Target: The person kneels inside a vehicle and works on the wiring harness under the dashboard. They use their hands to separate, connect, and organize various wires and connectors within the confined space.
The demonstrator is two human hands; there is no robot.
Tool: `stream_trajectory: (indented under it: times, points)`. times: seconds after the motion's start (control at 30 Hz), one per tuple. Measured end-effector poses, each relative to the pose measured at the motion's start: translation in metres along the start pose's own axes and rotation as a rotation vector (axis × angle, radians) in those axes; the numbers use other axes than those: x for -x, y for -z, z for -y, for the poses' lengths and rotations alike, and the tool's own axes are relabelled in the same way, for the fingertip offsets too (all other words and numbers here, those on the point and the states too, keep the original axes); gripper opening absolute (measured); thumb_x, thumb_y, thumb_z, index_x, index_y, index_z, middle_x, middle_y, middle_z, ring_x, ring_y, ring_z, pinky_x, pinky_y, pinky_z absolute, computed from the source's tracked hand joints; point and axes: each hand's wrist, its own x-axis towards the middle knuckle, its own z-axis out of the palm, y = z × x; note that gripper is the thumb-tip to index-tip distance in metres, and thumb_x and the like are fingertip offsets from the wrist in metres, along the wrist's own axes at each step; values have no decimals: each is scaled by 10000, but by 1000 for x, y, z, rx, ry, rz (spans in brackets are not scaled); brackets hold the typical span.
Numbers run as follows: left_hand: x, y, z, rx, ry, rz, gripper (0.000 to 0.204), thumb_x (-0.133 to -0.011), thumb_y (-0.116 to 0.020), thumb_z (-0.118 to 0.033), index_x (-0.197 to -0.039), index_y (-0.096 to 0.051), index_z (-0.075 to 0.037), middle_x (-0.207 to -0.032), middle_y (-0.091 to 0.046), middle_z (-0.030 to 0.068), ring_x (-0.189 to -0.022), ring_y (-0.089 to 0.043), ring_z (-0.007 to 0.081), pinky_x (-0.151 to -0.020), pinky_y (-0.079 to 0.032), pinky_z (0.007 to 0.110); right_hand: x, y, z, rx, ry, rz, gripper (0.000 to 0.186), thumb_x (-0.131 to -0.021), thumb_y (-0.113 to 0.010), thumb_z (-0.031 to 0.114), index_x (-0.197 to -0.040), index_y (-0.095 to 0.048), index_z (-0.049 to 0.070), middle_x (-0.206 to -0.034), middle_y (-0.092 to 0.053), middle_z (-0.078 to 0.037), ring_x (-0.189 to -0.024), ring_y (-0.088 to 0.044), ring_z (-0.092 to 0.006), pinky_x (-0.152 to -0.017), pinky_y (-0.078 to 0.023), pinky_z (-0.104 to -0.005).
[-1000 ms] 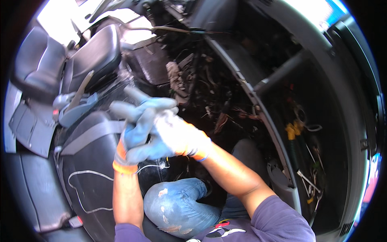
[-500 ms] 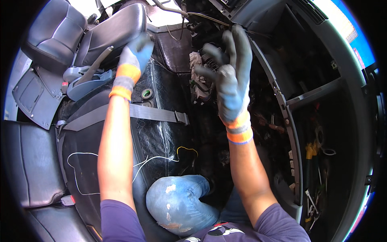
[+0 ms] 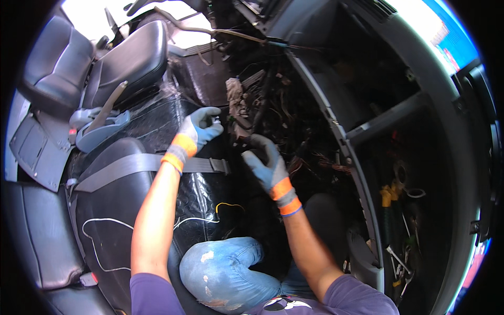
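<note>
My left hand (image 3: 202,129), in a grey-blue work glove with an orange cuff, hovers over the black floor covering. Its fingers are curled around something small and pale that I cannot make out. Lower and to the right is my right hand (image 3: 268,164), in a matching glove. Its thumb and bent fingers stand apart, with nothing plainly visible between them. Just beyond both hands, a wiring bundle with a pale wrapping (image 3: 237,100) runs in the opened dashboard area. Dark surroundings hide the finer wires by the right fingertips.
A seat belt (image 3: 123,170) crosses the black seat on the left. The handbrake lever (image 3: 107,107) sticks up near the far seat. A thin white wire (image 3: 97,220) with a yellow end lies near my knee. Several tools (image 3: 401,262) rest in the dashboard opening at right.
Both hands have come lower and closer together, with the left fingers now curled. The view has shifted. A green-centred tape roll seen before on the floor no longer shows.
</note>
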Motion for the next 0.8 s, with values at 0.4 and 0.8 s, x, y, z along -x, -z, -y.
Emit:
stream_trajectory:
  times: [0.4,0.8]
  points:
    - [49,-150,-33,105,120,485,477,-860,-704,-223,-1229,-555,39,-1069,-659,121,-1042,-605,170,-909,-483,306,73,94,-34,374,261,-168,362,-841,-654,-23,-1190,-630,70,-1082,-638,-67,-992,-614,-190,-893,-492,-326]
    - [13,-252,87,219,317,518,401,-830,-747,-146,-1201,-630,-48,-972,-677,24,-843,-601,108,-721,-498,281,90,133,-5,87,-115,-178,255,-950,-580,125,-1175,-604,8,-1062,-651,-63,-943,-609,-129,-818,-501,-279]
